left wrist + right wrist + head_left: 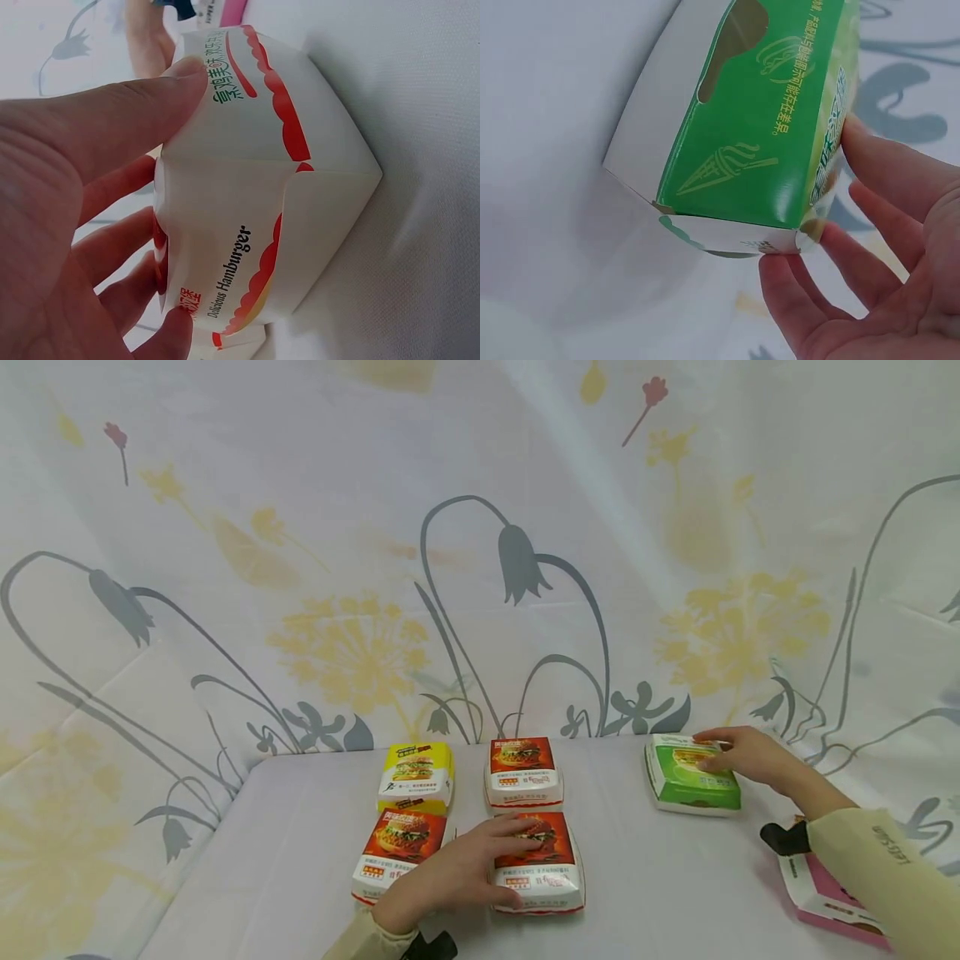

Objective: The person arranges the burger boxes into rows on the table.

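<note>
In the head view my left hand (467, 866) lies over the left part of a red-and-white hamburger box (546, 877) at the front. The left wrist view shows its thumb (142, 105) against one side of this box (225, 210), with the other fingers curled over the top and another side. My right hand (752, 760) holds a green-and-white box (693, 781) at the back right. Up close, the thumb is on the lid of the green box (742, 142) and fingertips (780, 274) touch its end. Both boxes appear closed.
A second red hamburger box (397, 843) sits left of my left hand, with a yellow box (415, 772) behind it. Another red box (522, 768) stands at the back middle. Under my right forearm is a pink box (832, 902). A flower-patterned curtain (480, 568) hangs behind the white table (285, 827).
</note>
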Demonstrator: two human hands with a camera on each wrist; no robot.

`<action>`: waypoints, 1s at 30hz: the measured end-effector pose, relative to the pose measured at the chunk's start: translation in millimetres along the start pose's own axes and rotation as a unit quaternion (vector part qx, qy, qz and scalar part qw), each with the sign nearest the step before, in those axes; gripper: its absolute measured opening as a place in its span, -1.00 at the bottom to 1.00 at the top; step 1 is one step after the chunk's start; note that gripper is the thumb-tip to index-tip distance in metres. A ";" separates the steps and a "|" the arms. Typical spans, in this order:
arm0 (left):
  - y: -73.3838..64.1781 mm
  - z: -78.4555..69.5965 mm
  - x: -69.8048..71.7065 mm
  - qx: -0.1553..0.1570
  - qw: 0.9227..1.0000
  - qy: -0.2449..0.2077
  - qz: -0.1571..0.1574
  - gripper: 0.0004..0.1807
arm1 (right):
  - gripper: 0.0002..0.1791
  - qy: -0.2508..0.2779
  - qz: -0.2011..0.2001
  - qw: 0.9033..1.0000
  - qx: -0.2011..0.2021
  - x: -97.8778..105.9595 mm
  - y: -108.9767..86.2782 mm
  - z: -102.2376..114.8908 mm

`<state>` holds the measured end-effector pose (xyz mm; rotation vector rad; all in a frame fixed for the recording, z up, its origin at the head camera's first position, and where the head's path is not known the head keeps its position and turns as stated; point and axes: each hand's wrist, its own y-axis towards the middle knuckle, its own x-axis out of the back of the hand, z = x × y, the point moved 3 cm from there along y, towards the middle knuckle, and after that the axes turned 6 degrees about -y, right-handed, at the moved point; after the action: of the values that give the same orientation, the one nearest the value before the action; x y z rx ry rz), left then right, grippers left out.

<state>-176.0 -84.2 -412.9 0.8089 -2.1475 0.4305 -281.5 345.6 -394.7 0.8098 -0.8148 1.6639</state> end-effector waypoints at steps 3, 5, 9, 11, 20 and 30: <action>0.1 0.2 0.0 -0.005 1.000 0.000 0.000 -0.26 | -0.29 0.005 0.001 1.000 0.001 -7.1 2.4 10.6; 0.0 0.1 0.4 -0.008 1.000 0.000 -0.001 -0.26 | -0.31 0.003 0.000 1.000 0.004 -11.3 3.4 17.4; 0.2 -0.2 1.4 -0.009 1.000 0.000 -0.001 -0.27 | -0.34 0.003 -0.003 1.000 0.010 -19.0 2.9 30.6; 0.3 -0.2 1.4 -0.008 1.000 0.000 -0.001 -0.26 | -0.34 0.006 -0.003 1.000 0.012 -23.3 3.1 36.2; 0.1 -2.1 2.1 -0.023 1.000 0.012 -0.002 -0.27 | -0.34 0.015 -0.004 1.000 0.015 -42.2 10.7 53.0; 0.2 -2.5 4.6 -0.010 1.000 0.010 0.000 -0.31 | -0.36 0.032 -0.017 0.999 0.027 -51.9 13.2 57.4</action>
<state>-177.0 -84.5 -407.8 0.7897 -2.1299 0.4143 -277.3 268.4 -408.9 0.7996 -0.7102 1.6786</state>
